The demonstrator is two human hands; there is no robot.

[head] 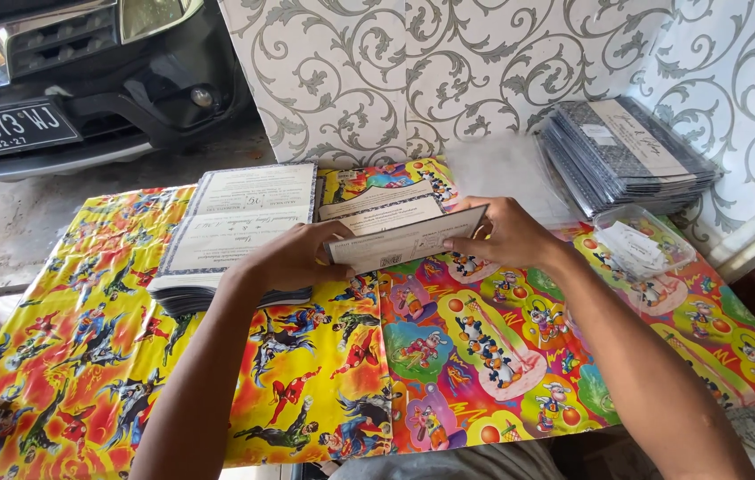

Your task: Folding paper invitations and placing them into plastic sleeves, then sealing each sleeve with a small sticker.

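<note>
Cream folded card (404, 240) sits pinched between left hand (293, 258) and right hand (502, 233), both grips clamped on its ends.

Car (75, 71) far left cut off by top edge. Left hand (293, 258) hides part of the stack (226, 222). Small print on the card (404, 238) too fine to tell.

Both hands, left hand (293, 258) & right hand (506, 233), grip a folded card (404, 238) (over cartoon tablecloth (449, 356)).

so I count two card stacks (226, 236) (626, 156), one folded card (404, 240), one small clear plastic box (644, 242), one car (84, 71).
</note>
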